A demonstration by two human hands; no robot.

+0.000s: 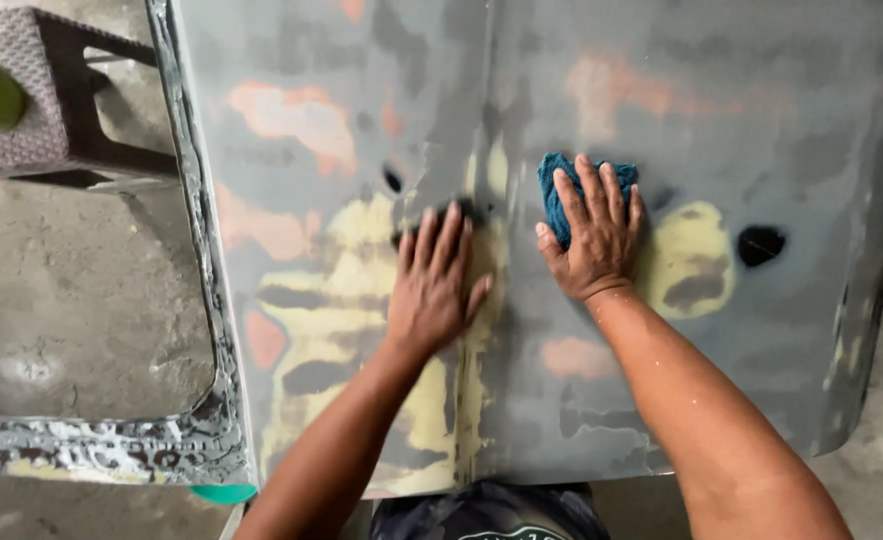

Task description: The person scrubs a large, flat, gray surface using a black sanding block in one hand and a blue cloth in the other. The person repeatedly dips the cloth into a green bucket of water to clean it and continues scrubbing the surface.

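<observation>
Bodywork panel (561, 100), seen from above: a large grey sheet-metal car part lying flat, its surface mottled with pale yellow filler patches (361, 330), pinkish-orange primer spots (296, 115) and dark bare areas. A raised crease runs down the middle of the panel between the two hands. Right hand (593, 232): fingers spread and pressed flat on a blue abrasive pad (553, 185), which lies on the panel just right of the crease, beside a yellow filler patch and near a dark round spot (760, 243); the hand bears down on the pad rather than closing round it. Left hand (433, 285): open, palm down, fingers extended, resting directly on the filler area just left of the crease, holding nothing; it appears to feel or steady the surface. Both forearms show small pale specks.

Step in hand, as judged from the frame: rubbing down the filled area with the pad, the free palm checking smoothness. A further stroke would call for even pressure along the crease so that the filler edge blends into the surrounding grey.

Surroundings: paint-crusted frame edge (201, 300) at left, concrete floor (71, 300) beneath, and a dark woven stool (36, 90) at upper left.
</observation>
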